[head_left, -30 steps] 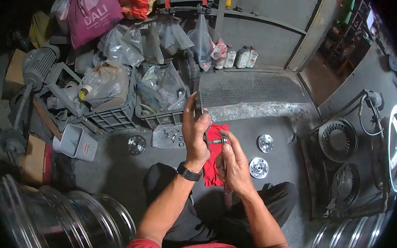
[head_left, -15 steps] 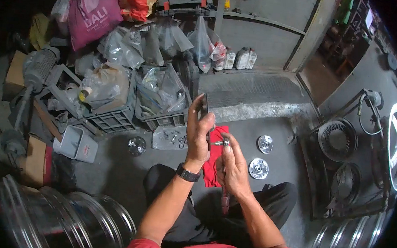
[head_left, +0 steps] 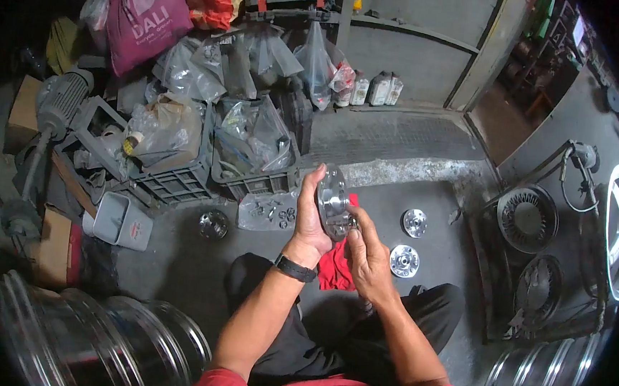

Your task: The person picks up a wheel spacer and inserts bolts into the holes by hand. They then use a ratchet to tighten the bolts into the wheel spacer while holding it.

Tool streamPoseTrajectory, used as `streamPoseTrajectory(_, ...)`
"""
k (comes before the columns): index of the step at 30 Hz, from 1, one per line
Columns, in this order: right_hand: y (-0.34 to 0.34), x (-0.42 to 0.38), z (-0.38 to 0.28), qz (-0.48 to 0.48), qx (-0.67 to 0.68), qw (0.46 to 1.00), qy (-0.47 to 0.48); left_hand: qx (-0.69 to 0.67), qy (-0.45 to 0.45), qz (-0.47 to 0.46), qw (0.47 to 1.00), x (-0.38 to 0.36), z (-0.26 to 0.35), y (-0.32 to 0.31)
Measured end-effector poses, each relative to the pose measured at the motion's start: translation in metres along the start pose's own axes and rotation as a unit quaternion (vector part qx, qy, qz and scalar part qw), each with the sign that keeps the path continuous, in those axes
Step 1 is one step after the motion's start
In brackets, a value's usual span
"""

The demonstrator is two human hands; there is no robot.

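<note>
My left hand (head_left: 309, 225) holds a shiny round metal hub (head_left: 334, 193) on edge above my lap, its bolt-holed face turned to the right. My right hand (head_left: 371, 262) is closed around a ratchet wrench (head_left: 352, 225), whose head is against the lower part of the hub. Most of the wrench is hidden by my fingers. Under my hands a red cloth (head_left: 336, 270) lies on the floor. Two similar hubs, one farther (head_left: 415, 222) and one nearer (head_left: 404, 260), rest to the right. A darker-looking hub (head_left: 214, 225) lies on the left.
A clear plastic sheet (head_left: 250, 214) bears small metal parts. Crates (head_left: 253, 182) of plastic bags and a grey bin (head_left: 135, 227) stand at left. Wheel rims (head_left: 98, 336) flank me. Bottles (head_left: 379, 90) stand on the step at the back; a dark stand with rims (head_left: 526, 219) is at right.
My left hand has turned the hub so its face shows more toward me. My right hand has shifted slightly right and down, with the wrench head still at the hub.
</note>
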State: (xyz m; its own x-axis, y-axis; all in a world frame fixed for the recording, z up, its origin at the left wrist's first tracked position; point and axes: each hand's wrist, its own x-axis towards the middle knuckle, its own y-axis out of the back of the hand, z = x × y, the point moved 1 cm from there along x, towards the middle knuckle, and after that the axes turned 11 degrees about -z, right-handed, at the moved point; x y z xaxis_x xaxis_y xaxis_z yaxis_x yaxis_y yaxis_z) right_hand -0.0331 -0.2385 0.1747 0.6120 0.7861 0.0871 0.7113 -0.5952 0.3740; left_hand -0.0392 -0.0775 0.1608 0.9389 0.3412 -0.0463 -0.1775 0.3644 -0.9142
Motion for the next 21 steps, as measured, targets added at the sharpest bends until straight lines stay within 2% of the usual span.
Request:
streamPoseTrajectory(2, -0.002, 0.0, -0.002, 0.013, -0.004, 1.0, -0.014, 0.006, -0.019, 0.009, 1.0, -0.002, 0.001, -0.003)
streamPoseTrajectory(4, -0.002, -0.003, -0.009, -0.007, 0.053, 0.996, -0.077, 0.046, -0.075, 0.022, 0.996, -0.004, -0.001, -0.004)
streamPoseTrajectory(5, -0.005, -0.002, -0.007, -0.006, 0.053, 0.996, -0.077, 0.046, -0.074, 0.022, 0.996, -0.004, -0.002, -0.005)
streamPoseTrajectory(7, -0.009, 0.0, -0.003, 0.02, 0.035, 0.999, 0.0, 0.062, -0.106, 0.051, 0.991, -0.006, -0.002, -0.005)
streamPoseTrajectory(21, -0.007, 0.001, -0.01, 0.017, 0.064, 0.998, -0.009, 0.113, -0.156, 0.051, 0.98, -0.007, -0.004, -0.008)
